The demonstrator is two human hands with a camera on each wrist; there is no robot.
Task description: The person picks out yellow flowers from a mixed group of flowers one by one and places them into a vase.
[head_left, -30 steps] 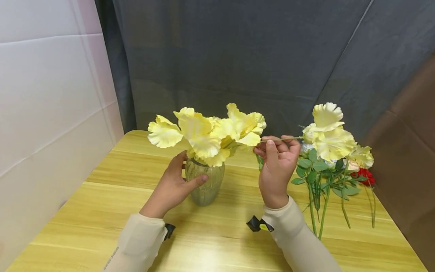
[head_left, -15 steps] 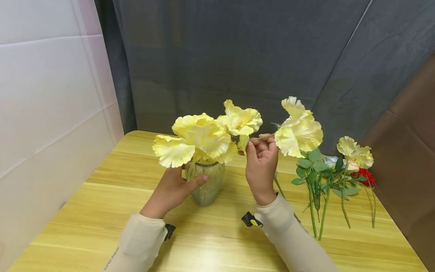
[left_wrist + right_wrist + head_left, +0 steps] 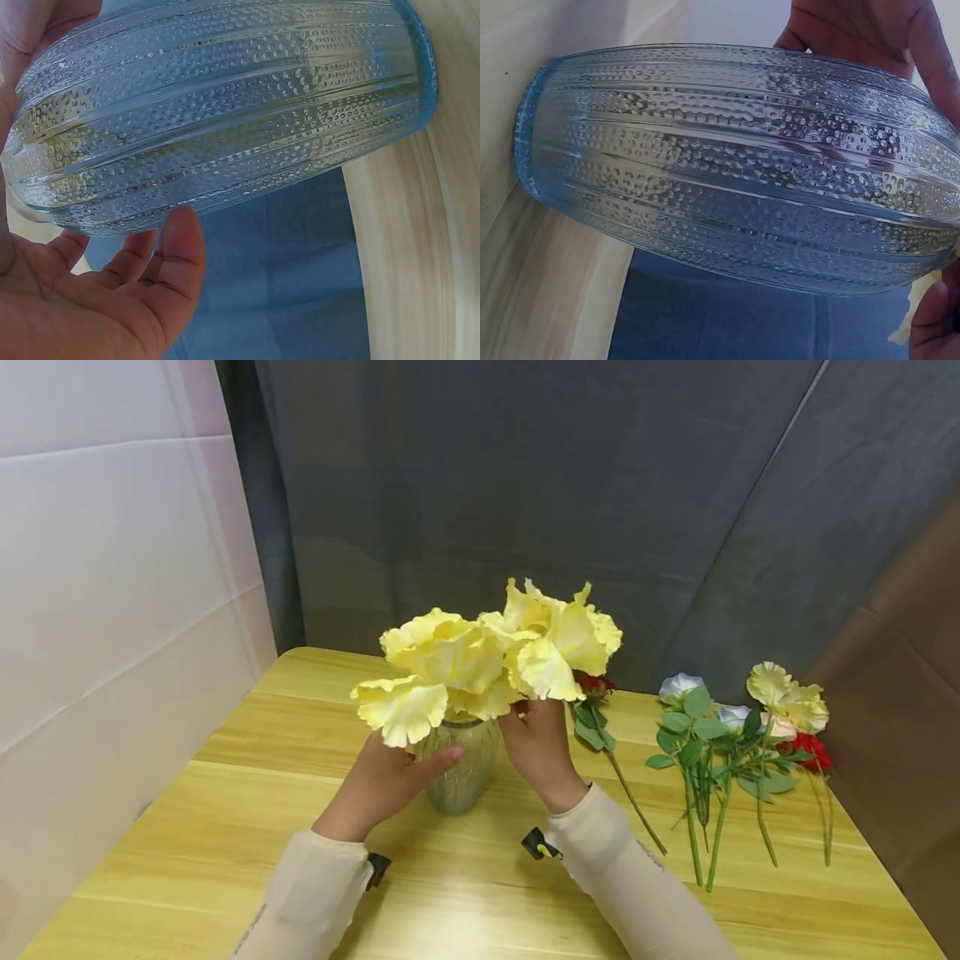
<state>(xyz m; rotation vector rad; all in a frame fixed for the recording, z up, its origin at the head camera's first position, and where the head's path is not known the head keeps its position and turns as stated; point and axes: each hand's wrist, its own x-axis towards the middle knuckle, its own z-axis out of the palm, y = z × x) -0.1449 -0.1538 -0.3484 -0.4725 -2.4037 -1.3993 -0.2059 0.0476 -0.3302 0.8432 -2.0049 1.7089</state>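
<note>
A ribbed, bubble-textured glass vase point(image 3: 459, 781) stands on the table with large yellow artificial flowers point(image 3: 442, 664) at its mouth. My left hand point(image 3: 381, 787) grips its left side, thumb across the front; in the left wrist view several fingers point(image 3: 180, 244) touch the glass. Just right of the rim, my right hand point(image 3: 542, 747) holds another yellow flower point(image 3: 558, 652) low, beneath the bloom. Petals and the hand's back hide its fingertips and the stem in the head view. The right wrist view shows the vase point(image 3: 735, 165) side-on, with part of the right hand point(image 3: 934, 319) at the lower right.
A red flower point(image 3: 596, 685) with a leafy stem lies behind and right of my right hand. Farther right are white-blue flowers point(image 3: 681, 687), a yellow flower point(image 3: 787, 697) and a red one point(image 3: 810, 750). A dark curtain point(image 3: 480, 510) hangs behind the wooden table point(image 3: 187, 852).
My right hand has moved left and down to the vase's rim, bringing the yellow flower beside the others. The flowers in the vase have shifted slightly; the left hand stays on the vase.
</note>
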